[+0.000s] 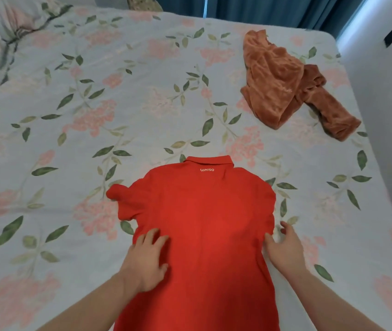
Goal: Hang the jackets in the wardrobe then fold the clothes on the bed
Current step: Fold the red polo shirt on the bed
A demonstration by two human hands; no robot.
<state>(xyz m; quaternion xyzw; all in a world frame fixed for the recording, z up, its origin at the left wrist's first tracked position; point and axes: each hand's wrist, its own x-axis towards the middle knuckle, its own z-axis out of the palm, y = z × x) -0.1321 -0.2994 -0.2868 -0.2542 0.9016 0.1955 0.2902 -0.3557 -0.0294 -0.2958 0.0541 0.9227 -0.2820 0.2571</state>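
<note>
A red polo shirt (204, 211) lies flat and back-up on the bed (94, 103), collar pointing away, with white lettering below the collar. Its left sleeve sticks out; the right sleeve is folded in out of sight. My left hand (146, 259) rests flat on the shirt's left side with fingers spread. My right hand (284, 249) touches the shirt's right edge, fingers relaxed and partly on the bedspread. A crumpled orange-brown fleece garment (283, 84) lies at the far right of the bed.
The bedspread is pale with pink flowers and green leaves. A matching pillow (1, 27) sits at the far left corner. Blue curtains (261, 8) hang behind the bed, and a white wall (386, 91) runs along the right edge.
</note>
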